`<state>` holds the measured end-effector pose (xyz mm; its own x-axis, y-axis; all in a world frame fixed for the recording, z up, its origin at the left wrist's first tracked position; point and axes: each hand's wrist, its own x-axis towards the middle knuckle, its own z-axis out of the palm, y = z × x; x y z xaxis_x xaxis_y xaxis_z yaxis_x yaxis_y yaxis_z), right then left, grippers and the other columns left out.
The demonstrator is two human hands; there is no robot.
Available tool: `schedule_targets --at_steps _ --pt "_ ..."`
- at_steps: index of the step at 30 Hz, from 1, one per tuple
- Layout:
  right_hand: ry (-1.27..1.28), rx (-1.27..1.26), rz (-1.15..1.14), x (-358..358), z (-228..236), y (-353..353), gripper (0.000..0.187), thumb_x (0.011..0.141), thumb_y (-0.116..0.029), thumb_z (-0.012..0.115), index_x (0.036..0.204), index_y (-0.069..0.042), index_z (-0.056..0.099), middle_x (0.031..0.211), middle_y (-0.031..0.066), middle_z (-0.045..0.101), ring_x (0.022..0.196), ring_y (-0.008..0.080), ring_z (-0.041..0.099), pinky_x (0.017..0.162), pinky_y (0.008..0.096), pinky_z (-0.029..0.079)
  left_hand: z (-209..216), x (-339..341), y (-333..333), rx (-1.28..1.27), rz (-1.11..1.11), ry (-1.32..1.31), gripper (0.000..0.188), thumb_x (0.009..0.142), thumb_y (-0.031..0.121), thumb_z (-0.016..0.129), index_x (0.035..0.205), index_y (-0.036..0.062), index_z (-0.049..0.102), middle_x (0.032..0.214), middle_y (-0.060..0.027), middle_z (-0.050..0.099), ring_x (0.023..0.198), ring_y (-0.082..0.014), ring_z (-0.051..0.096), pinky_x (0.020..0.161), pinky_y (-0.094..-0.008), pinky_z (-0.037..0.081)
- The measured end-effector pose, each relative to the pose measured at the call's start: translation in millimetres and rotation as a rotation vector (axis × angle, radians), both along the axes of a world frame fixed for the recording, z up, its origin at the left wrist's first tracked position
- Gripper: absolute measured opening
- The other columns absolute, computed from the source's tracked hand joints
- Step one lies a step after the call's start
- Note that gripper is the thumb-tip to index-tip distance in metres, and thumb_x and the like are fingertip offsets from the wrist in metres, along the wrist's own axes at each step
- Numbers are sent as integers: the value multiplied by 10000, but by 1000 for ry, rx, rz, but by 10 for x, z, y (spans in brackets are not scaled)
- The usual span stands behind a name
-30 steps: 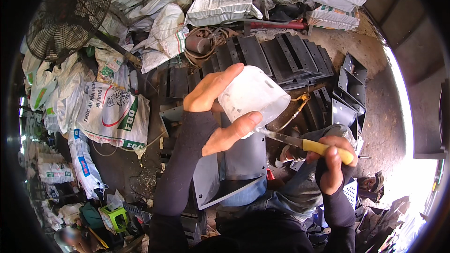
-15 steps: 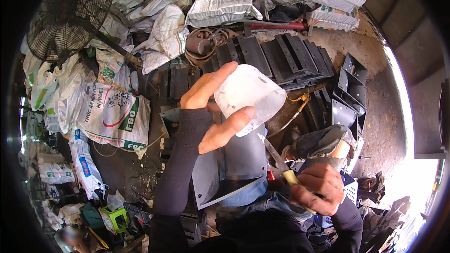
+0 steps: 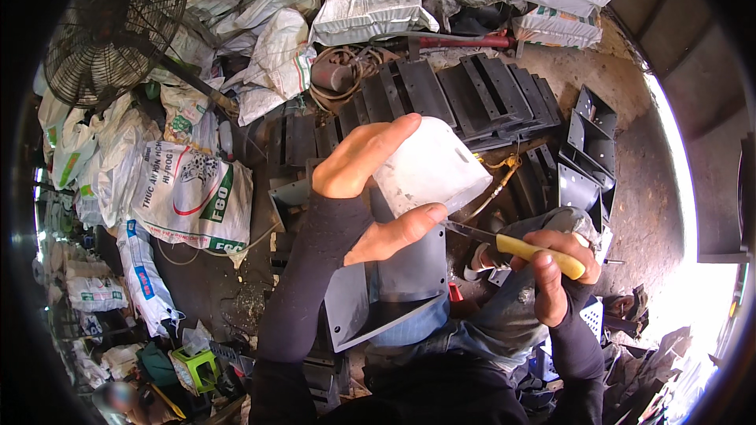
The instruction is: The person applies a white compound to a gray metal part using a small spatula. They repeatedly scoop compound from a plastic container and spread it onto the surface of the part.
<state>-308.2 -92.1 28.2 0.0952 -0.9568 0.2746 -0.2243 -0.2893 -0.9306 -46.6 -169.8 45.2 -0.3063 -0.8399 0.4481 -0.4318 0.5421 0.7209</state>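
My left hand (image 3: 378,181) grips a white translucent plastic piece, shaped like a small cup or box (image 3: 433,165), with thumb and fingers on its near and left sides. In my right hand (image 3: 555,267) is a knife (image 3: 539,256) with a yellow handle. Its blade points left, and the tip is at the lower edge of the white piece beside my left thumb; whether they touch I cannot tell. Beneath, a dark grey angled plate with holes (image 3: 409,275) rests on my lap.
Several dark grey plates (image 3: 488,98) lie stacked in rows ahead. More angled parts (image 3: 587,149) stand at the right. White sacks (image 3: 193,193) pile up at the left, below a black fan (image 3: 114,27). A yellow-ended hose (image 3: 504,177) crosses the floor. A green stool (image 3: 197,370) sits lower left.
My right hand has risen and turned, bringing the knife from pointing up-left to nearly level, its tip against or near the white piece. My left hand has tilted that piece and shifted it slightly right.
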Motion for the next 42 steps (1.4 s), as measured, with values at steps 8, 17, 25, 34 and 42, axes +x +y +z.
schedule_targets --at_steps 8,17,25,34,42 --pt "-37 9 58 -11 -47 -8 361 937 -311 594 978 46 630 805 147 673 653 200 676 642 293 524 -21 9 -16 -28 31 -18 719 680 242 823 1309 23 551 1112 -186 637 982 -299 659 817 -365 536" --pt "-675 432 -62 -77 -408 86 377 949 -295 568 1044 69 587 841 210 647 654 242 628 625 351 518 -78 13 2 229 171 164 684 733 261 822 1319 29 555 1140 -137 635 985 -204 650 723 -320 561" --pt "-646 516 -114 -67 -1223 425 419 972 -315 556 1135 70 563 860 186 642 751 240 634 710 346 521 -97 188 -70 294 252 454 644 882 284 688 1350 -99 466 1224 -199 616 1135 -236 584 1008 -350 418" --pt "-728 556 -90 56 -1791 684 356 942 -274 599 1096 47 593 885 190 655 797 255 635 759 371 513 -137 346 -217 388 252 414 612 1012 431 400 1349 -77 459 1210 -191 613 1048 -259 639 885 -341 527" --pt "-702 598 -120 90 -1865 716 255 902 -149 588 1065 45 617 891 181 663 827 245 644 768 343 510 -141 182 -191 405 294 552 613 1001 459 428 1275 -82 522 1112 -197 663 909 -259 679 773 -348 568"
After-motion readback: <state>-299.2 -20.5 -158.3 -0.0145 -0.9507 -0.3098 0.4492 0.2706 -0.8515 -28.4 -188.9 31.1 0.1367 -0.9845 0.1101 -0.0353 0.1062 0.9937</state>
